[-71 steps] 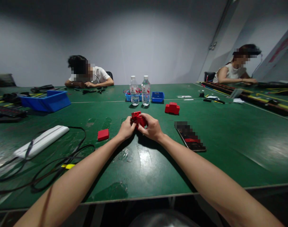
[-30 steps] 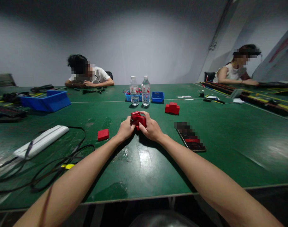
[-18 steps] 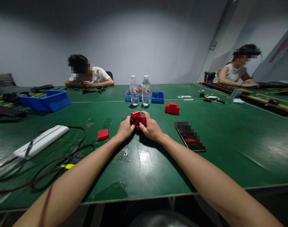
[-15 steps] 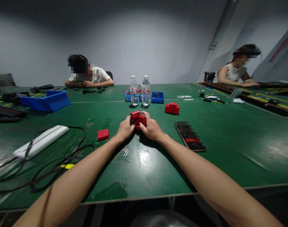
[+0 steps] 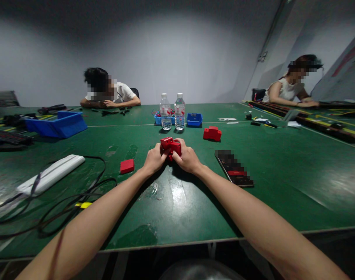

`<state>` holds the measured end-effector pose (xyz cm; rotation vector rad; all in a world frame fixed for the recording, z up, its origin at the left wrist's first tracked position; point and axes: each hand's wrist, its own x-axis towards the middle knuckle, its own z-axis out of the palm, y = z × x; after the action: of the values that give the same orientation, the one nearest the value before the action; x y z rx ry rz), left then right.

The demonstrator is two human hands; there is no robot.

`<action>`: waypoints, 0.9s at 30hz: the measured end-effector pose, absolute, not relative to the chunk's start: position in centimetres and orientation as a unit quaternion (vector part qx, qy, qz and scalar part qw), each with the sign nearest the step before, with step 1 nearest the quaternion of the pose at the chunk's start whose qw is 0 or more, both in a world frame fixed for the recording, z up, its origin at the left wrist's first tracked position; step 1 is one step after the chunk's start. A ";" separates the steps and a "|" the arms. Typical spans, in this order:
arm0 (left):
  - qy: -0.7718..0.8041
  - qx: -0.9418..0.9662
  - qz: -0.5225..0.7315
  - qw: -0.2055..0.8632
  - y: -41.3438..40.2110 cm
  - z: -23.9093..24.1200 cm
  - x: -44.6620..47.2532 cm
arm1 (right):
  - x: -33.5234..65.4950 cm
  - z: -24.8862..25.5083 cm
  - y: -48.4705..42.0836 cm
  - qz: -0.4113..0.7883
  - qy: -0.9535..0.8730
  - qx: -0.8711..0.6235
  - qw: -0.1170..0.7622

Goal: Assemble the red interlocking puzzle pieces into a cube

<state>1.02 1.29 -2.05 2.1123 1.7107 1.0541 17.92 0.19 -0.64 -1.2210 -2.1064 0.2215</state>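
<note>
Between my two hands is a red plastic housing with small holes in its top, held just over the green table. My left hand is closed on its left side, thumb against the near face. From the right, my right hand grips the same piece, its thumb pressing the front and fingers curled behind. The far side of the housing is hidden by my fingers. Left of my hands lies a small red block. A similar stepped red housing stands farther off to the right.
A phone lies to my right. On the left are a white power strip with looping black cables and a large blue bin. Two water bottles stand ahead, beside a small blue tray. Two people sit across the table.
Both hands stay in place around the red housing. The right fingers and the piece shift very slightly; nothing else visibly moves on the table.
</note>
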 end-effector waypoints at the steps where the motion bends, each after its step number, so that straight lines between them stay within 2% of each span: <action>1: 0.584 0.720 0.358 0.109 1.3 -2.0 1.0 | 17.9 -0.6 0.2 0.082 -0.810 -0.472 0.339; 27: 0.587 0.712 0.365 0.122 0.7 -1.5 1.4 | 18.0 -0.3 0.2 0.064 -0.802 -0.497 0.326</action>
<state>1.39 0.66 -1.46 2.0778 1.7143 1.0655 18.00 0.19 -0.33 -1.3020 -2.1019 0.1677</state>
